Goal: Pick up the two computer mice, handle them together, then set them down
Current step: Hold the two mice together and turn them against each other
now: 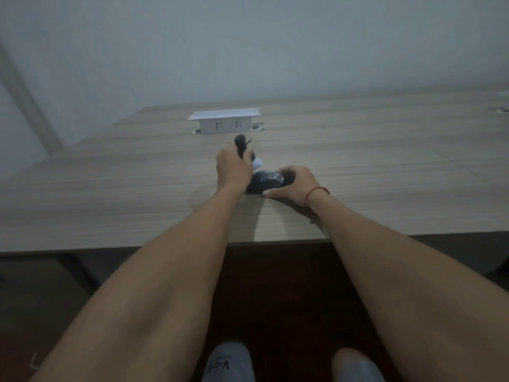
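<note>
My left hand (pixel 232 168) is closed around a small black mouse (pixel 241 144), lifted off the wooden desk (pixel 385 175), with its top end sticking up above my fingers. A pale bit shows just right of that hand; what it is I cannot tell. A larger dark mouse (pixel 264 181) rests on the desk. My right hand (pixel 293 186), with a red string on its wrist, grips this mouse from the right side, thumb at the near edge.
A white pop-up socket box (pixel 224 121) stands raised from the desk, just beyond my hands. The desk's front edge (pixel 165 245) runs below my forearms. A wall rises behind the desk. My knees show at the bottom.
</note>
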